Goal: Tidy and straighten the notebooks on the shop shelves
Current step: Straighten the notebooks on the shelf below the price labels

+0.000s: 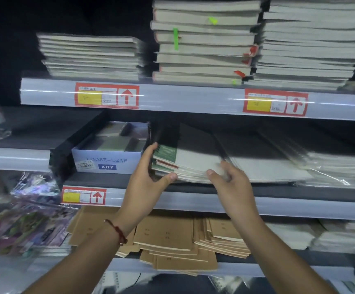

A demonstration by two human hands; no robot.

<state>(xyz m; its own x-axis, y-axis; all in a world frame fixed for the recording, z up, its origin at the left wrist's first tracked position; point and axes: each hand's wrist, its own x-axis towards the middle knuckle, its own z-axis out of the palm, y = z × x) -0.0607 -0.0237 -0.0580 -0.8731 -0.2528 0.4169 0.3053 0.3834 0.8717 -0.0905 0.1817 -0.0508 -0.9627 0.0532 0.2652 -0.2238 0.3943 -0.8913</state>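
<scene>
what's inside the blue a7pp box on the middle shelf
The blue box is open-topped and holds small spiral-bound loose-leaf notebooks, some dark-covered, some pale. Only the top layer shows; the box wall hides anything deeper.

price tags (107, 96): print blurred | right stack (312, 39): cut off
</scene>
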